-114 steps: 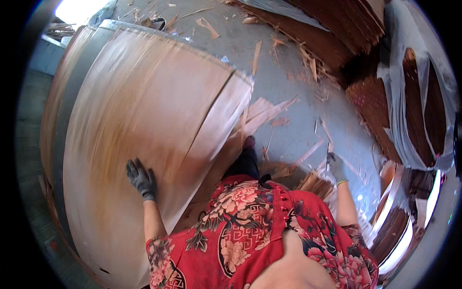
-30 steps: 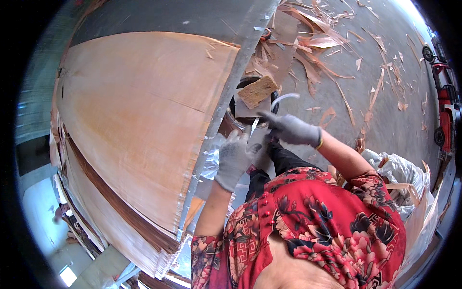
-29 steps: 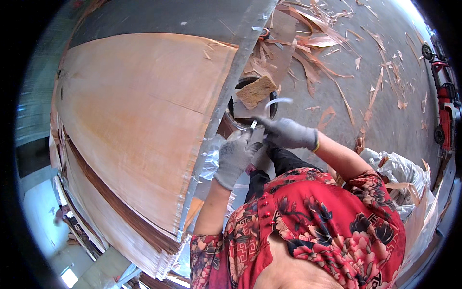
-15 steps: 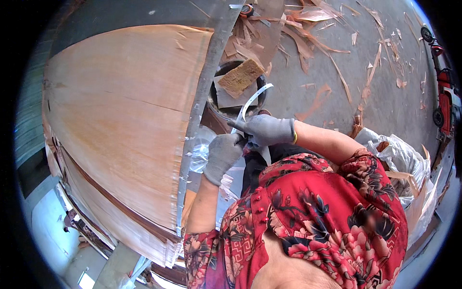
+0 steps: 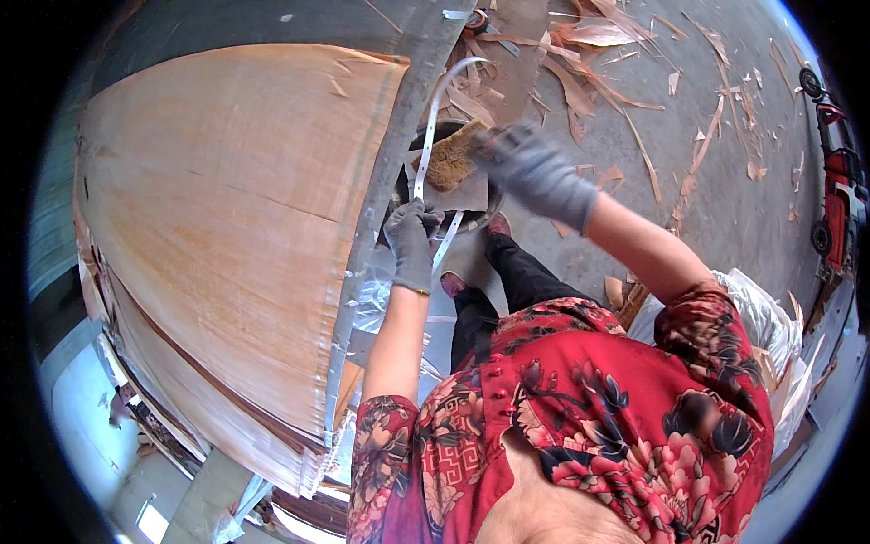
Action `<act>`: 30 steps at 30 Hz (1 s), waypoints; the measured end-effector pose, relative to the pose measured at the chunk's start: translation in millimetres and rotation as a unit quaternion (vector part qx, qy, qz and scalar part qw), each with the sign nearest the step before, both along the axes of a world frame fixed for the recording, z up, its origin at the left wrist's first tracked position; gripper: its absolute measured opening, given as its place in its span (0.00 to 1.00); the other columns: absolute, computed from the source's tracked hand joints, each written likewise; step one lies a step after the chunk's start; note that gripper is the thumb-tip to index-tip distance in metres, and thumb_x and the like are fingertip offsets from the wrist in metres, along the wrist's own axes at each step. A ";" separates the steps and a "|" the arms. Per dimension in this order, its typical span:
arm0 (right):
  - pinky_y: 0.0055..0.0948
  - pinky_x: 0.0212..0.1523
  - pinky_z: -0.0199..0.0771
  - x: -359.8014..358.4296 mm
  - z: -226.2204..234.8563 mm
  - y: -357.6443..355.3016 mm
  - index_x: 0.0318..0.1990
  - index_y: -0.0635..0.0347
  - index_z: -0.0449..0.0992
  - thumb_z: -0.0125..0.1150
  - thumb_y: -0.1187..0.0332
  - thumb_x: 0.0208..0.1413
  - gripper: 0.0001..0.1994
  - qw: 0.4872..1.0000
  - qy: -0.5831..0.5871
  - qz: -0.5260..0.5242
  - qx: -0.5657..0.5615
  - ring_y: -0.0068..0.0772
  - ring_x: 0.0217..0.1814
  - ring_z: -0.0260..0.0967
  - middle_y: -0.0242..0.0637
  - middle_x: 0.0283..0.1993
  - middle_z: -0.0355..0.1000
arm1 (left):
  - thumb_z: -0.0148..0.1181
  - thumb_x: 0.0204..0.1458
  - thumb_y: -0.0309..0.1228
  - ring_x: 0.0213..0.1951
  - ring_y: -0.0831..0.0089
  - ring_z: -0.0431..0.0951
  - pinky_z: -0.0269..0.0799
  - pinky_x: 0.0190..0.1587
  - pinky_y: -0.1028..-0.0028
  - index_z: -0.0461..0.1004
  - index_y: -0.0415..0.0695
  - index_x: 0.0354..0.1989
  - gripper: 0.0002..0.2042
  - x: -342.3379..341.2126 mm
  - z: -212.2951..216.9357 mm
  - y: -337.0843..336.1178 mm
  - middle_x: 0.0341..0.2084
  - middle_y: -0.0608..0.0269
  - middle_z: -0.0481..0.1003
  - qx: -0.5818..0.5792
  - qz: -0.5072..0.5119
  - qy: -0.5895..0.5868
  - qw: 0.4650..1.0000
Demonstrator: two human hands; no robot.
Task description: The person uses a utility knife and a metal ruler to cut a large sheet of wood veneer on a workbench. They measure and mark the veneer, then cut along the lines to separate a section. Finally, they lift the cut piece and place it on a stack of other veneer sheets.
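Wood scraps (image 5: 634,100) across grey floor (image 5: 725,199), red cart (image 5: 838,204) at right, white sack (image 5: 766,317) nearby.

Bright daylight; fisheye rim dark, edges bent; right hand (image 5: 536,172) motion-blurred.

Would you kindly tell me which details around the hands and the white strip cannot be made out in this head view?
- Right hand: smeared by motion; whether it holds anything cannot be told.
- White strip: its lower end disappears behind the left hand, whose grip on it is closed.
- Dark tub: its contents are mostly covered by a brown pad and the hands.
- Veneer stack: its far side runs out at the picture's rim.
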State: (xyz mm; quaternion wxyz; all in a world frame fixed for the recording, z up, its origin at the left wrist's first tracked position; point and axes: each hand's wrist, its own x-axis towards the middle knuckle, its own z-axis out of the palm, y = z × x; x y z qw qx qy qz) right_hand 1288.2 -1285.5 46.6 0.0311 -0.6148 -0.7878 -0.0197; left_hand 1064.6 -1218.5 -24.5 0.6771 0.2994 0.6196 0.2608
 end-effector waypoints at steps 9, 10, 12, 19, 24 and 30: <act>0.38 0.47 0.62 -13.8 -25.3 56.0 0.54 0.39 0.68 0.58 0.62 0.44 0.24 0.982 0.066 -0.008 -0.175 0.39 0.46 0.66 0.36 0.43 0.66 | 0.56 0.49 0.30 0.14 0.74 0.72 0.68 0.22 0.78 0.76 0.36 0.24 0.09 17.6 0.2 18.6 0.13 0.61 0.73 -0.016 -0.017 0.095 0.995; 0.39 0.40 0.63 -4.3 -22.9 43.2 0.55 0.39 0.68 0.60 0.61 0.44 0.25 0.992 0.120 0.011 -0.037 0.39 0.42 0.66 0.37 0.40 0.66 | 0.57 0.48 0.29 0.17 0.73 0.73 0.69 0.22 0.77 0.75 0.36 0.27 0.08 18.5 -0.9 20.4 0.17 0.59 0.74 -0.033 -0.055 0.117 0.991; 0.39 0.38 0.63 4.8 -12.8 23.3 0.54 0.39 0.68 0.61 0.60 0.44 0.25 0.992 0.120 -0.028 -0.040 0.38 0.40 0.67 0.37 0.39 0.67 | 0.57 0.47 0.28 0.22 0.72 0.75 0.72 0.24 0.76 0.75 0.36 0.35 0.09 21.8 -3.7 22.0 0.25 0.55 0.76 -0.065 -0.132 0.159 0.976; 0.37 0.34 0.66 -34.9 -49.9 33.1 0.49 0.39 0.72 0.56 0.57 0.48 0.18 0.993 0.098 -0.059 -0.039 0.41 0.37 0.67 0.38 0.38 0.67 | 0.46 0.45 0.12 0.46 0.66 0.71 0.71 0.47 0.71 0.62 0.40 0.54 0.24 46.5 -8.0 12.5 0.49 0.55 0.68 0.113 -0.109 0.082 0.984; 0.40 0.37 0.68 -61.6 -87.4 44.3 0.41 0.55 0.73 0.50 0.61 0.53 0.12 0.982 0.126 -0.133 -0.037 0.45 0.39 0.66 0.42 0.36 0.69 | 0.47 0.48 0.20 0.31 0.68 0.72 0.70 0.33 0.71 0.67 0.38 0.40 0.10 16.6 -18.6 -2.7 0.32 0.58 0.70 0.139 -0.150 0.177 0.963; 0.38 0.36 0.64 -70.3 -96.5 54.7 0.36 0.59 0.73 0.51 0.62 0.52 0.11 0.958 0.143 -0.242 -0.053 0.40 0.37 0.67 0.41 0.34 0.70 | 0.53 0.47 0.24 0.12 0.73 0.69 0.63 0.14 0.77 0.69 0.36 0.21 0.06 -156.2 45.2 -109.8 0.15 0.61 0.69 -0.027 -0.066 0.114 0.991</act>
